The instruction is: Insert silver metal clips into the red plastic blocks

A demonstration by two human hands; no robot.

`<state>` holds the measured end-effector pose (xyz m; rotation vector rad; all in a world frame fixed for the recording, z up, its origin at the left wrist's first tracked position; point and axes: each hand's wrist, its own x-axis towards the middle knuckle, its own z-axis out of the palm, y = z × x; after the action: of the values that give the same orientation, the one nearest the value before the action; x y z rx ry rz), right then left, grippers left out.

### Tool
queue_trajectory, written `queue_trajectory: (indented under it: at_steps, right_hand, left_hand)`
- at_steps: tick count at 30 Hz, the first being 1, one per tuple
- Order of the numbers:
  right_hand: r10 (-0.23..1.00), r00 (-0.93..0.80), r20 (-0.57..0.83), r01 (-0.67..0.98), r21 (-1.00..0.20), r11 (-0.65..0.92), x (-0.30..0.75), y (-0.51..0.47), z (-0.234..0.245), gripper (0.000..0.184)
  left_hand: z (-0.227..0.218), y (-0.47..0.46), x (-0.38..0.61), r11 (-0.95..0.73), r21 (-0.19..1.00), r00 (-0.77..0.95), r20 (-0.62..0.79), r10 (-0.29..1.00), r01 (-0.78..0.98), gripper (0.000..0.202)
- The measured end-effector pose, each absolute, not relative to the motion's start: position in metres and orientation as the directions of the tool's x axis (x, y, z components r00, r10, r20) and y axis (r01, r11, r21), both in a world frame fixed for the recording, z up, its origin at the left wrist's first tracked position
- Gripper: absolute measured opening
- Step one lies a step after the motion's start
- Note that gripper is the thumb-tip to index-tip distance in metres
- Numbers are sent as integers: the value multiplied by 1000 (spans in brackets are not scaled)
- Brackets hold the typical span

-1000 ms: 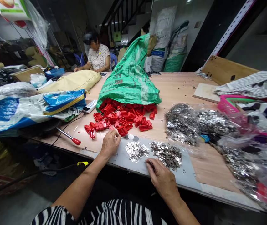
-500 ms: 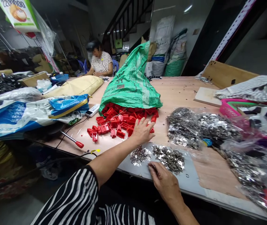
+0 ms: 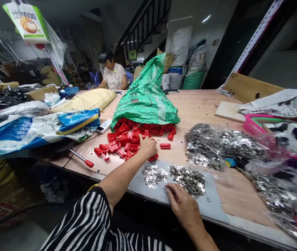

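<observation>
My left hand (image 3: 147, 146) reaches onto a loose heap of red plastic parts (image 3: 122, 139) spilling from a green woven sack (image 3: 148, 101). Its fingers are apart and touch the heap's right side; no part is plainly gripped. A single red part lies to the right of this hand. Near the table's front edge, my right hand (image 3: 183, 202) is closed in a pinch, and what its fingertips hold is too small to make out. Just beyond it, on a grey sheet (image 3: 216, 205), are two piles of small metal pieces, a brighter pile (image 3: 154, 175) and a darker pile (image 3: 188, 177).
Clear bags of metal pieces (image 3: 203, 144) and a pink basket (image 3: 252, 122) stand right. On the left lie a blue-and-white sack (image 3: 36, 130), a red-tipped lever (image 3: 88, 163) and a white device with a cord (image 3: 104, 126). Across the table sits another person (image 3: 114, 75).
My left hand has moved left and toward me over the heap, and red parts have shifted with it. One part now lies apart on the right. My right hand has stayed nearly still.
</observation>
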<state>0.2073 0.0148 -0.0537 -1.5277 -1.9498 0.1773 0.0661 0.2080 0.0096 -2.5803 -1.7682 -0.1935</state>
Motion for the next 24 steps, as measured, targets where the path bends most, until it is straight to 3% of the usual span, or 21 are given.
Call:
queue_trajectory:
  at_steps: [12,20,24]
  right_hand:
    - [897,-122,425,821,-465,332,206,15,-50,21]
    - [899,-121,420,825,-461,326,207,15,-51,22]
    - [906,-124,404,831,-457,318,208,16,-50,22]
  left_hand:
    - [3,150,3,-53,176,17,200,980,983,22]
    - [9,128,-25,-28,241,-23,206,978,970,18]
    - [14,135,-14,-220,261,158,238,958,940,38]
